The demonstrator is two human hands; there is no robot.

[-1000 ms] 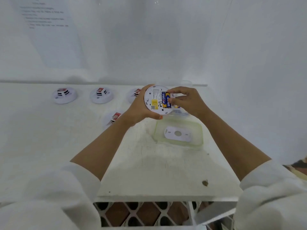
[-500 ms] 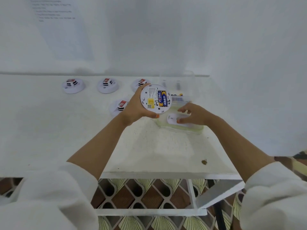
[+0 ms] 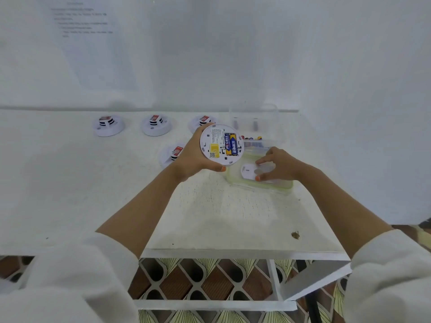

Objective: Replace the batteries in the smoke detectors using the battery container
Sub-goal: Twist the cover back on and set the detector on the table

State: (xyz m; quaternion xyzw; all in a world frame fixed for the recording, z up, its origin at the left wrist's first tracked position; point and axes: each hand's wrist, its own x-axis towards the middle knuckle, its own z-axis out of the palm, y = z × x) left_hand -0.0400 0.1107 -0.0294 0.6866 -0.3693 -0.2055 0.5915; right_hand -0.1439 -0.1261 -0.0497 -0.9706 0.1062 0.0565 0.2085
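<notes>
Left hand (image 3: 191, 157) raised, gripping, right hand (image 3: 281, 166) lower, stretched forward, pinching

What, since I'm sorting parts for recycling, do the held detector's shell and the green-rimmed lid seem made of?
Detector shell: likely white moulded plastic, smooth, judging by its thin even rim and small moulded slots.
Green-rimmed lid: seemingly clear plastic, since the table shows through; the pale green edge may be a rubbery seal.

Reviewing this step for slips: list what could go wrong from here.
1. The detector is tilted in the left grip with its batteries uncovered; they might fall out.
2. The right grip only pinches the cover by its edges; it could slip.
</notes>
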